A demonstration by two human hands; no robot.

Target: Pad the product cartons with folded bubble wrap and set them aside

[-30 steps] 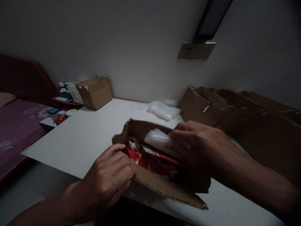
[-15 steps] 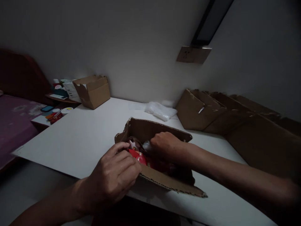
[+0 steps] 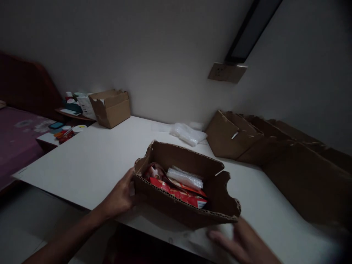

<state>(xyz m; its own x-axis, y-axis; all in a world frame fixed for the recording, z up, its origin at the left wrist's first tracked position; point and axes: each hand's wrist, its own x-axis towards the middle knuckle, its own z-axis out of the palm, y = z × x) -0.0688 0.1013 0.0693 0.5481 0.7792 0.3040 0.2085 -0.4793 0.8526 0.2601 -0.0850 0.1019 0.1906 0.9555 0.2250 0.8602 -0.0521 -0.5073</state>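
- Filling most of the scene, a white table runs from the near left to the far right in a dim room, against a plain wall.
- Leaning along the far right edge, a row of flattened cartons stands tilted, well apart from the hands.
- At the near middle of the table sits an open cardboard box with torn, ragged edges.
- On the far left corner, a smaller open box rests near the wall.
- Between that box and the cartons, a clear plastic bag lies at the far edge.
- Left of the table, a purple bed and a low shelf with small jars and packets show, too dark to name.
- High on the wall to the right, a socket plate hangs under a dark strip.
- The left hand touches the left end of the near box, fingers curled against its wall; the grip itself is partly hidden.
- The right hand is at the near right, just below the box's right corner, blurred, fingers spread and holding nothing.
- Inside the near box, a red packet lies flat.
- On top of the packet rests a small clear bag, toward the box's far wall.
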